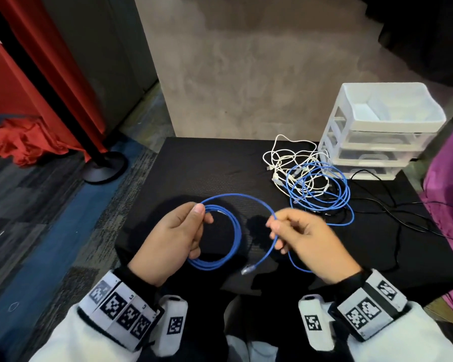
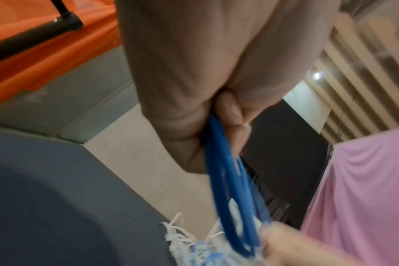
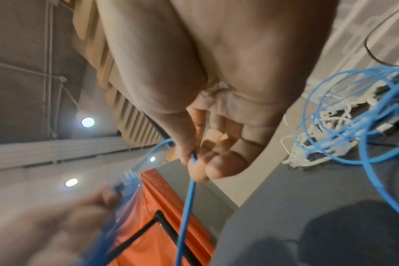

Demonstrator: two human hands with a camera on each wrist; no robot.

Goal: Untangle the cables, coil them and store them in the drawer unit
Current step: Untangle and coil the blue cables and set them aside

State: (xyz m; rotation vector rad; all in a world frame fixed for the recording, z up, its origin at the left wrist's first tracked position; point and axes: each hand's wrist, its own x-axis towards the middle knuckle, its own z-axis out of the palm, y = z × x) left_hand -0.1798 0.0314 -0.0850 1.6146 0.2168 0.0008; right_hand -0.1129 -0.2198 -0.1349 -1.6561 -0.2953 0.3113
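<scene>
blue cable | white cables | black mat | clear-white drawer unit

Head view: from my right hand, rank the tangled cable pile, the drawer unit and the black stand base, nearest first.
1. Tangled cable pile: just beyond the right hand, slightly to its right.
2. Drawer unit: behind the pile, far right.
3. Black stand base: far left, on the floor.

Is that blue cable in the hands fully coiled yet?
Partly coiled. The left hand holds several loops of the blue cable, but the right hand pinches a loose stretch, and the plug end dangles free.
</scene>
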